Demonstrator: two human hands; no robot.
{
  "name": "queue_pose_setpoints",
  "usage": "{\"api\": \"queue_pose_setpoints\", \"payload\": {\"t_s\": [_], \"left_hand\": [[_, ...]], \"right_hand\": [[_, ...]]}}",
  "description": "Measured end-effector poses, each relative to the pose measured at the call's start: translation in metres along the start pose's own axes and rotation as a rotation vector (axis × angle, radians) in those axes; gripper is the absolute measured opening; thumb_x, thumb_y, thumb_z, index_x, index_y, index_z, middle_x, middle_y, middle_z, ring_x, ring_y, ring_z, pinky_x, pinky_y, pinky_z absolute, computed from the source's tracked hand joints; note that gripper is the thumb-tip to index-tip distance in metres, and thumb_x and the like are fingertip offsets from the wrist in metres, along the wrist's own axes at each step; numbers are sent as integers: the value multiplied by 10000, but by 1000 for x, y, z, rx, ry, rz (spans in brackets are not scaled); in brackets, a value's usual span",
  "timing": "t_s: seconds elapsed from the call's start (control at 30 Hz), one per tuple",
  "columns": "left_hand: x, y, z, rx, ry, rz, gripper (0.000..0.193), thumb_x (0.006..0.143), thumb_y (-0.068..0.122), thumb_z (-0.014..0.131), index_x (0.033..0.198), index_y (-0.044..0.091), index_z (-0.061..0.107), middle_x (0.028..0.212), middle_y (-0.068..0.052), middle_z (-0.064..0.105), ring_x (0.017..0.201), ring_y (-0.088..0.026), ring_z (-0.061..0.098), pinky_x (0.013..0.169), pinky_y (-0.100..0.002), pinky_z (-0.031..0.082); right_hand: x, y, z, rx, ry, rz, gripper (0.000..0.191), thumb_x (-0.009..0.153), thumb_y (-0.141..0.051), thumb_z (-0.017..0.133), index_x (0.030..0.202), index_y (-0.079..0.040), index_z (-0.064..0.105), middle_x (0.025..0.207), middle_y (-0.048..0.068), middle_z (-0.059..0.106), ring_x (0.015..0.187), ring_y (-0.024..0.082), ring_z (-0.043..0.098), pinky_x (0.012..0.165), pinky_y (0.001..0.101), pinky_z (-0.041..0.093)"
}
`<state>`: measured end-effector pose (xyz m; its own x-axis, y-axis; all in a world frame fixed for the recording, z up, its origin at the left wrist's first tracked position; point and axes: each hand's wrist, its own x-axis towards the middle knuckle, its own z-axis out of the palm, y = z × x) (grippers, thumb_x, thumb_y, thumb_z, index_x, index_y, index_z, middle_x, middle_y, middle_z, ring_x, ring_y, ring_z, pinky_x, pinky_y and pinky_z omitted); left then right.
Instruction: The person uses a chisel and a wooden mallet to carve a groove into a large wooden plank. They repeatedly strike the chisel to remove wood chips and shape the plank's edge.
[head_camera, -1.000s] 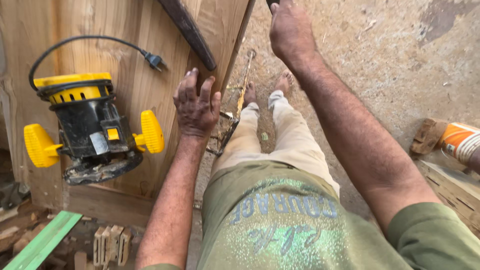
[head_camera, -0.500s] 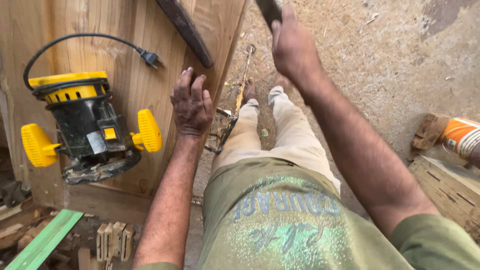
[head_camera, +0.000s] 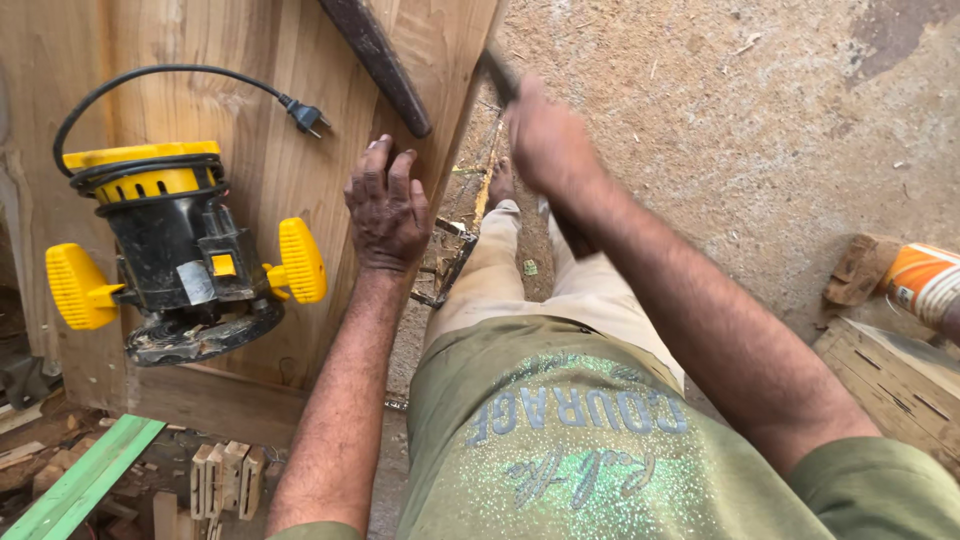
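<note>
two hands are at work, well apart: my left hand (head_camera: 387, 208) lies flat, fingers spread, on the wooden panel (head_camera: 250, 120), touching the lower end of the dark wooden strip (head_camera: 375, 62) near the panel's edge, while my right hand (head_camera: 545, 140) is closed around a dark tool handle (head_camera: 497, 75), blurred above that same edge. a stroke that drifts off line could land on my left fingers, which lie close by. the yellow router (head_camera: 175, 255) lying loose on the panel, its cord (head_camera: 160, 75) unplugged, could shift from the jarring.
</note>
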<state>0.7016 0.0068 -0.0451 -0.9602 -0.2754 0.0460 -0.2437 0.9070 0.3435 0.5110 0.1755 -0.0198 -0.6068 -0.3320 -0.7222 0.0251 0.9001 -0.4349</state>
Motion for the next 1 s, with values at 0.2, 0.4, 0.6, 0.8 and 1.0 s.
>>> {"api": "queue_pose_setpoints", "payload": {"t_s": [0.2, 0.4, 0.6, 0.8, 1.0], "left_hand": [[1, -3, 0, -26, 10, 6, 415, 1011, 196, 572, 1416, 111, 538, 1523, -147, 465, 1442, -348, 445, 1185, -518, 346], [2, 0, -1, -37, 40, 20, 436, 1003, 205, 609, 1417, 100, 525, 1507, -163, 483, 1420, -366, 456, 1163, -522, 358], [2, 7, -1, -129, 91, -16, 474, 989, 208, 651, 1420, 83, 497, 1480, -167, 491, 1411, -358, 464, 1167, -525, 373], [-2, 23, 8, -100, 81, 29, 409, 999, 206, 679, 1373, 123, 537, 1469, -157, 498, 1412, -333, 474, 1191, -506, 389], [-1, 18, 4, -19, 78, 4, 355, 986, 253, 684, 1317, 166, 591, 1443, -135, 506, 1386, -345, 476, 1147, -514, 384]], "right_hand": [[-53, 8, -5, 236, -116, -4, 319, 1065, -208, 458, 1361, -106, 520, 910, 62, 646, 717, 176, 646, 591, 352, 582], [-56, 33, -47, 439, -45, 6, 284, 1079, -244, 474, 1283, -56, 535, 807, 40, 691, 622, 127, 630, 581, 315, 552], [-56, 35, -44, 397, -62, -12, 340, 1087, -284, 439, 1324, -59, 532, 811, 33, 710, 618, 95, 639, 587, 294, 571], [-31, 33, -44, 601, -35, -40, 419, 1090, -281, 375, 1414, -54, 512, 836, 19, 710, 589, 63, 593, 530, 246, 551], [-27, 41, -44, 725, 45, -89, 444, 1096, -296, 455, 1465, -64, 540, 824, 29, 682, 586, 49, 572, 530, 228, 528]]}}
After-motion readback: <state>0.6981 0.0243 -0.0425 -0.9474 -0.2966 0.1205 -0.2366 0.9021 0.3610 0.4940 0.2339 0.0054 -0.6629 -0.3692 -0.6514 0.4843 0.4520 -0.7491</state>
